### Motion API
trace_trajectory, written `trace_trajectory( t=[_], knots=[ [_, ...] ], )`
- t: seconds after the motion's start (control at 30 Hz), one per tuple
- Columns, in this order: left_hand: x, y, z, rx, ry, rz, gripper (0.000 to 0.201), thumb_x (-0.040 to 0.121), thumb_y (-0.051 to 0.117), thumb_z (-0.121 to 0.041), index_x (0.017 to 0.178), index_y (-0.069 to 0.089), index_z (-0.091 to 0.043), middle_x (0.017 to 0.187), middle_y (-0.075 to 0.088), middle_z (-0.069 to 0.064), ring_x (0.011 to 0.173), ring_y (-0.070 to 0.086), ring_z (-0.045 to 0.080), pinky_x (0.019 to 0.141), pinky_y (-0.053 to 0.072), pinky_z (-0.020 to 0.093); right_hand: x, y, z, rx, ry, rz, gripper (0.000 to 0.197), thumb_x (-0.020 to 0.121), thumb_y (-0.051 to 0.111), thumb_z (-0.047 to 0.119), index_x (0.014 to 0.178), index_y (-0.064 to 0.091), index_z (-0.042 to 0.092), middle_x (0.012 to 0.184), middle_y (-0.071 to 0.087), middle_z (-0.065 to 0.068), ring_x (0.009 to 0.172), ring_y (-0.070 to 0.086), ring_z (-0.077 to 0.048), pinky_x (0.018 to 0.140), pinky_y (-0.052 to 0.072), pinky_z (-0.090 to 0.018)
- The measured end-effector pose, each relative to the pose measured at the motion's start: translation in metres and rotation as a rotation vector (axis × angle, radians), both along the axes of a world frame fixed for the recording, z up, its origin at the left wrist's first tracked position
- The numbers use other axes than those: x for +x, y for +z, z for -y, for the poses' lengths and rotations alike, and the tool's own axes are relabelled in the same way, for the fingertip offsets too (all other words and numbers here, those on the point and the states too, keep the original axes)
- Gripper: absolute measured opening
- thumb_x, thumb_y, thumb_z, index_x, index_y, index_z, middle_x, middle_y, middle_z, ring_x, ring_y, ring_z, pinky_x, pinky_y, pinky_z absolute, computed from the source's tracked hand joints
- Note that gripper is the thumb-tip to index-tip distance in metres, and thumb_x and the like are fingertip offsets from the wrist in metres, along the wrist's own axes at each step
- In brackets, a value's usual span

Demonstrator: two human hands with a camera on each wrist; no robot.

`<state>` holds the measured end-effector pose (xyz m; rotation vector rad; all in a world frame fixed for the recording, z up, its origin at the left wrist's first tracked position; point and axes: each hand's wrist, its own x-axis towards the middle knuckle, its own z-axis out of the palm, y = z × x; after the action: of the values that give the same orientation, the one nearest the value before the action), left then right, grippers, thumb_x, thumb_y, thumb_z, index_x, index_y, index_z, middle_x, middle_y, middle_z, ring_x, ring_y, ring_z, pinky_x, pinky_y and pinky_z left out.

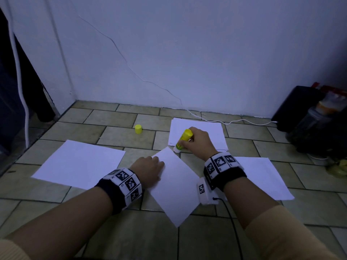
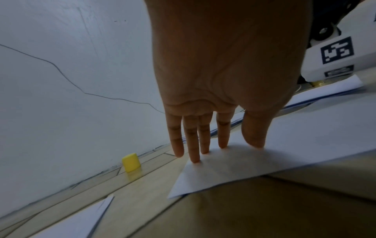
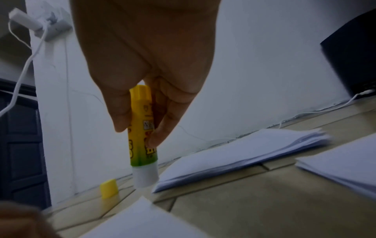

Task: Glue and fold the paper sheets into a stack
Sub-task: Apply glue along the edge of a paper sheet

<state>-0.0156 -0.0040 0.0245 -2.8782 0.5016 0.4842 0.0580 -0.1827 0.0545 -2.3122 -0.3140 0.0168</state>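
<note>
While the left hand [image 1: 150, 169] lies flat with straight fingers [image 2: 194, 145] pressing the near-left edge of the middle sheet [image 1: 176, 186], the right hand [image 1: 197, 140] is curled round the glue stick [image 1: 183, 140], thumb and fingers pinching its barrel. The hands are apart, one at each side of the sheet's far corner.

Progress, as judged:
- Cap [image 1: 138, 129] is off and stands on the floor tiles [image 1: 122, 136], well apart from the stick, so the glue is ready to use.
- White tip sits at or just above the far corner of the middle sheet; the right wrist view shows a small gap, so contact is uncertain. No glue mark can be made out on the paper.
- A pile of sheets [image 1: 206, 128] lies behind the right hand; a single sheet [image 1: 80, 162] lies to the left, another [image 1: 262, 175] to the right, under the right wrist. Which are finished and which are waiting I cannot tell.
- Middle sheet looks flat, no fold visible. Gluing looks barely begun; folding and stacking seem still to come.

Orientation:
- Glue stick: near upright, tip down, yellow twist end up and leaning away toward the wall.
- Middle sheet: turned diagonally, long axis running from the far-left corner near the tip toward the near right.
</note>
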Motion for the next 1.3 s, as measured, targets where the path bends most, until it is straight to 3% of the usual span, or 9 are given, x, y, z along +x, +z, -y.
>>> trace_trajectory(
  t=[0.1,0.23,0.33,0.47,0.6,0.7,0.83,1.07,1.3],
  knots=[
    [0.005,0.003,-0.005,-0.049,0.026,-0.028,0.047,0.092,0.054,-0.026,0.135,0.041,-0.011,0.131,0.045,0.010,0.117,0.050,0.028,0.091,0.044,0.038,0.001,-0.004,-0.019,-0.034,0.035,-0.041,0.022,0.080,0.071,0.018,0.085,0.051,0.011,0.086,0.059,-0.006,0.080,0.053,-0.018,0.058,0.038,-0.020],
    [0.011,0.001,-0.014,-0.139,0.103,-0.076,0.062,0.086,0.064,-0.039,0.138,0.040,-0.014,0.137,0.038,0.008,0.125,0.042,0.026,0.097,0.045,0.041,0.001,-0.008,-0.046,-0.088,0.098,-0.101,0.025,0.083,0.070,0.018,0.095,0.051,0.007,0.102,0.062,-0.020,0.096,0.057,-0.032,0.075,0.044,-0.035],
    [0.012,0.000,-0.017,-0.154,0.121,-0.083,0.065,0.085,0.064,-0.042,0.139,0.040,-0.015,0.137,0.036,0.008,0.125,0.040,0.025,0.099,0.043,0.041,0.001,-0.007,-0.057,-0.218,0.158,-0.123,0.029,0.088,0.064,0.016,0.108,0.049,0.002,0.112,0.057,-0.024,0.103,0.054,-0.035,0.074,0.039,-0.032],
    [0.012,-0.002,-0.021,-0.155,0.088,-0.052,0.070,0.086,0.063,-0.045,0.143,0.035,-0.017,0.146,0.029,0.004,0.133,0.029,0.022,0.103,0.039,0.040,0.000,-0.001,-0.048,-0.362,0.220,-0.118,0.023,0.092,0.058,0.016,0.107,0.046,0.002,0.118,0.055,-0.022,0.109,0.051,-0.034,0.077,0.038,-0.032],
    [0.015,-0.004,-0.025,-0.119,0.034,-0.056,0.072,0.088,0.058,-0.050,0.146,0.030,-0.019,0.158,0.015,-0.004,0.141,0.018,0.020,0.108,0.034,0.040,-0.005,-0.002,-0.014,-0.368,0.221,-0.111,0.031,0.088,0.063,0.021,0.109,0.050,0.002,0.111,0.058,-0.019,0.101,0.053,-0.030,0.070,0.034,-0.028],
    [0.018,-0.002,-0.025,-0.102,0.032,-0.074,0.075,0.088,0.057,-0.053,0.148,0.027,-0.020,0.157,0.021,-0.006,0.140,0.022,0.018,0.109,0.033,0.040,-0.015,-0.003,0.015,-0.378,0.229,-0.106,0.024,0.087,0.065,0.020,0.101,0.051,0.006,0.103,0.061,-0.016,0.087,0.051,-0.024,0.068,0.035,-0.028],
    [0.024,-0.002,-0.029,-0.106,0.029,-0.084,0.076,0.085,0.059,-0.056,0.147,0.029,-0.024,0.153,0.029,-0.006,0.138,0.026,0.018,0.108,0.035,0.040,-0.028,-0.003,0.047,-0.394,0.233,-0.107,0.028,0.085,0.068,0.024,0.100,0.052,0.006,0.097,0.062,-0.013,0.089,0.058,-0.027,0.074,0.048,-0.036],
    [0.027,-0.005,-0.037,-0.143,0.027,-0.133,0.074,0.089,0.055,-0.054,0.150,0.024,-0.025,0.156,0.023,-0.007,0.139,0.023,0.018,0.109,0.033,0.041,-0.041,-0.002,0.079,-0.408,0.243,-0.091,0.024,0.082,0.071,0.022,0.086,0.048,0.013,0.088,0.059,-0.010,0.082,0.056,-0.025,0.072,0.048,-0.039],
    [0.024,-0.006,-0.044,-0.153,-0.013,-0.070,0.053,0.099,0.046,-0.024,0.148,0.027,-0.028,0.154,0.027,-0.009,0.137,0.024,0.018,0.103,0.039,0.037,-0.043,0.005,0.092,-0.471,0.246,-0.122,0.025,0.080,0.073,0.021,0.075,0.048,0.018,0.071,0.050,0.006,0.063,0.047,-0.007,0.057,0.038,-0.023]
  ],
)
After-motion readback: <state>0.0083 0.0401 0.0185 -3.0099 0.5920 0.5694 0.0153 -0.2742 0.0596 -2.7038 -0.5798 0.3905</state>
